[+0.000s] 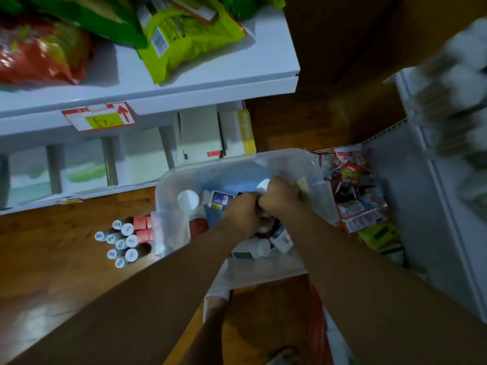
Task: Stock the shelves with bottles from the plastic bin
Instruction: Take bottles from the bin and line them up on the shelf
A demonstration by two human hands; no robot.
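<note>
1. Wood floor (66, 259) lies between two white shelf units: a shelf (184, 83) with snack bags (184, 35) on the left and a lower shelf (421, 206) on the right with packets (361, 196) along its base.
2. A clear bin (168, 180) sits on the floor between them, and both hands are down inside it.
3. The left hand (241, 214) is curled and appears to grip a blue-label bottle (220, 200), which lies on its side and sticks out to the left of the fist.
4. The right hand (279, 197) is closed round a second bottle (263, 184); only its white cap shows above the knuckles.
5. More stock is in the bin: an upright white-capped bottle (187, 200) at the left wall and several on their sides nearer the person. The arms hide part of them.
6. A cluster of floor bottles (121, 241) stands just outside the bin, beside some red boxes (142, 229).
7. The step in hand looks like the pick-up. To do it well, take each bottle round its body, not the cap, so that it cannot slip or twist.
8. Lift straight up over the rim — the two fists are touching, so part them first.
9. Keep the bottles upright on the way to the shelf and set them label forward.
</note>
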